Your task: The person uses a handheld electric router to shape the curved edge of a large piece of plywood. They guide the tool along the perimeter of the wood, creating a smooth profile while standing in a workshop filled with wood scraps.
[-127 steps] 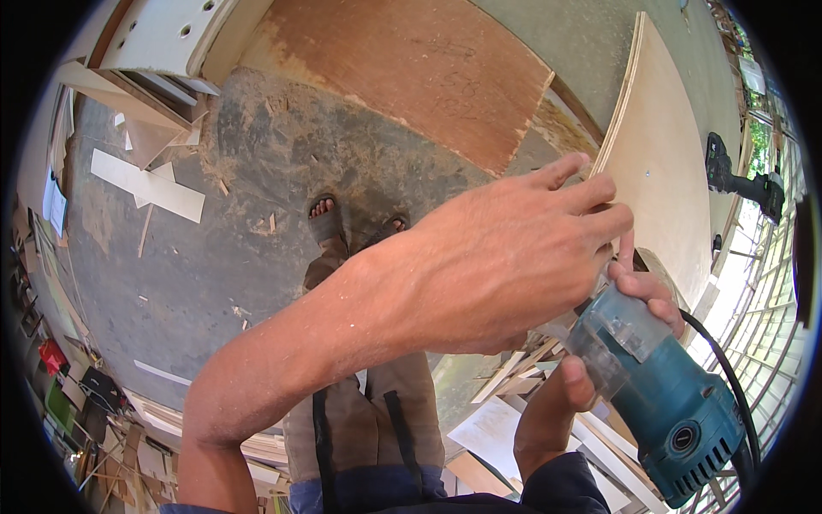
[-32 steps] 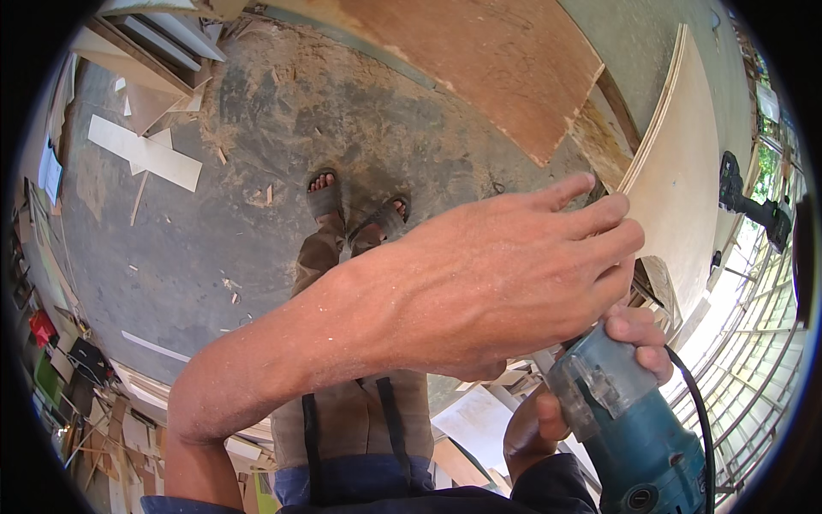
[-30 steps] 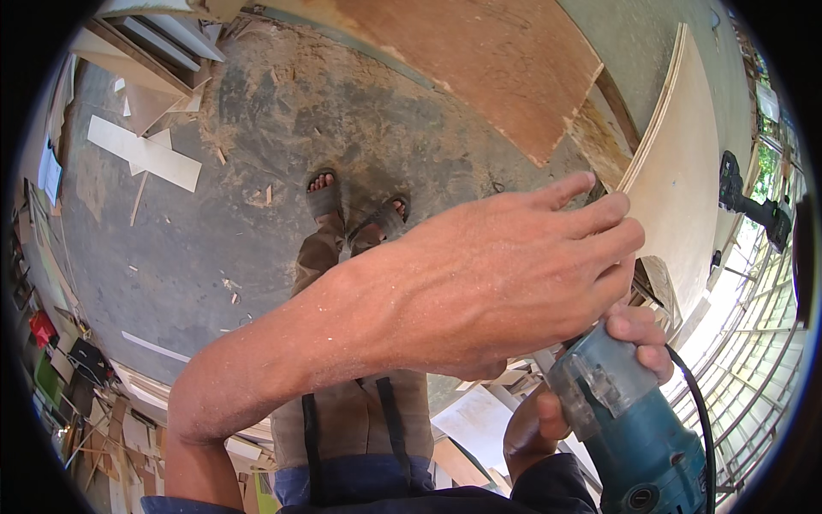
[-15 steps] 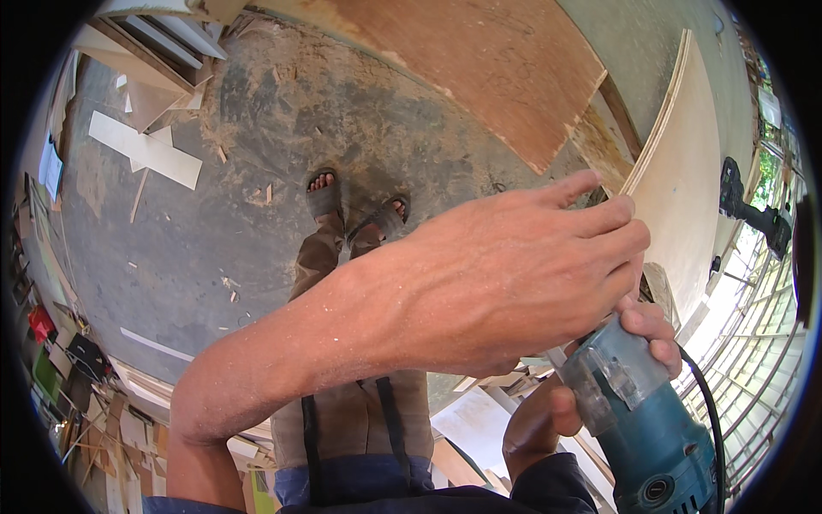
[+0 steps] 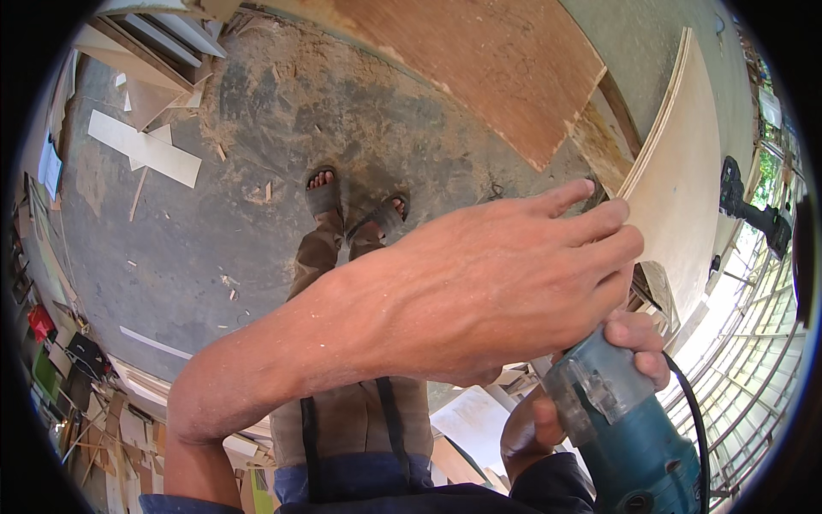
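Observation:
My right hand (image 5: 638,338) is wrapped around a teal trim router (image 5: 638,441) with a clear plastic front section and a black cord (image 5: 698,420). The router is tilted, its front end toward my other hand. Reaching across from the lower left, my left hand (image 5: 522,283) bends its fingers down over that front end, its foremost finger less curled than the others. Its thumb and whatever lies under its palm are hidden. Just beyond the left fingertips stands the corner of a curved pale plywood panel (image 5: 681,171).
A reddish-brown plywood sheet (image 5: 505,73) lies ahead. A black cordless drill (image 5: 753,210) rests at the far right by a barred window (image 5: 745,368). White board offcuts (image 5: 145,147) and sawdust lie on the concrete floor (image 5: 214,257); scrap wood (image 5: 120,445) is piled lower left.
The router and my right hand have shifted slightly left and down. My left hand has moved a little left with them, and its fingers have spread slightly.

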The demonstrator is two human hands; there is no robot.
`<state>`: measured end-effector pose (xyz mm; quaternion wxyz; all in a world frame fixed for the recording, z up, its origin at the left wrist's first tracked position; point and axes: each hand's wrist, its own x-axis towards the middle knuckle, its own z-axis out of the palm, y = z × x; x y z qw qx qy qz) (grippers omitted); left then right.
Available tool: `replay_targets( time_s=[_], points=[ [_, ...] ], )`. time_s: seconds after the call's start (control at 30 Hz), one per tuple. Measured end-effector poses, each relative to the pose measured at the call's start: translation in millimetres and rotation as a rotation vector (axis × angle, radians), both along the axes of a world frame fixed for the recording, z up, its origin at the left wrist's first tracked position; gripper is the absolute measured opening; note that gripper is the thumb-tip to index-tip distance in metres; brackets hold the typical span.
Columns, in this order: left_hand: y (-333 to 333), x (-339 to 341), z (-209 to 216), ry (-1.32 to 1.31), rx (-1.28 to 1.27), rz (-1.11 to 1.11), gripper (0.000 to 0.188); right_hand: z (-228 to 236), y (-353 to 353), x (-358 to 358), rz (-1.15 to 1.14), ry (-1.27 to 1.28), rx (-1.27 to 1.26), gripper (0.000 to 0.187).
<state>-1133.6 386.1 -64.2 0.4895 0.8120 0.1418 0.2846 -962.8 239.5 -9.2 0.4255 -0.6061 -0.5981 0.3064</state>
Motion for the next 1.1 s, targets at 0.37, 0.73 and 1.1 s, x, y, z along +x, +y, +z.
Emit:
replay_targets(
  time_s=[0.37, 0.73, 1.1],
  points=[
    [14, -9, 4, 0.041, -0.007, -0.074, 0.049, 2, 10, -1, 0.058, 0.039, -0.02, 0.096],
    [-13, -18, 12, 0.05, 0.038, -0.088, 0.049, 9, -23, -3, 0.087, 0.01, -0.029, 0.095],
    [-34, -22, 12, 0.076, 0.068, -0.089, 0.056, 18, -37, -28, -0.112, -0.048, -0.106, 0.091]
  ],
)
